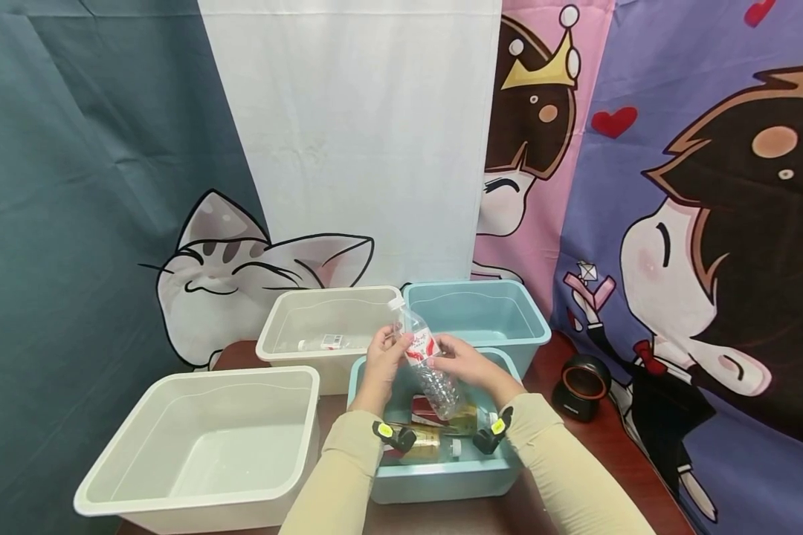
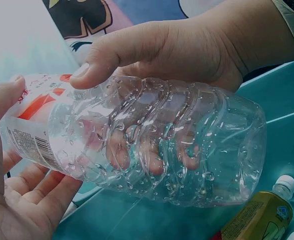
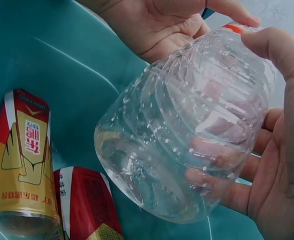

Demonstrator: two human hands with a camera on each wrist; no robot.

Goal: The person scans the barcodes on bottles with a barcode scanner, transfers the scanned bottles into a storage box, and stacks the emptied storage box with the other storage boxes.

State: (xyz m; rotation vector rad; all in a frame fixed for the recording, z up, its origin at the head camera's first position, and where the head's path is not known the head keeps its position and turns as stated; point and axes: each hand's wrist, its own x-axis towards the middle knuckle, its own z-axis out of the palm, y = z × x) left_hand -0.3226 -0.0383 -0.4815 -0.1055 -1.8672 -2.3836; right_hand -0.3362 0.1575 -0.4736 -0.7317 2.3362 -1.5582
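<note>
A clear plastic bottle [image 1: 442, 390] with a white cap and a red-and-white label is held tilted above the front blue bin [image 1: 442, 487]. My left hand [image 1: 381, 364] grips its upper part near the label, and my right hand [image 1: 467, 362] holds it lower down. Droplets cover the ribbed wall of the bottle [image 2: 182, 135] in the left wrist view. In that bin, the right wrist view shows a dented red-and-gold can [image 3: 24, 165] beside another red can [image 3: 86, 202]. A bottle with a yellow-green label [image 2: 259, 217] lies there too.
A white bin [image 1: 197, 509] stands at the front left. Behind, a second white bin [image 1: 321, 357] contains a clear bottle [image 1: 328, 342], with another blue bin [image 1: 475, 338] to its right. A small black device [image 1: 581, 388] sits on the table at the right. A printed curtain [image 1: 348, 134] hangs behind.
</note>
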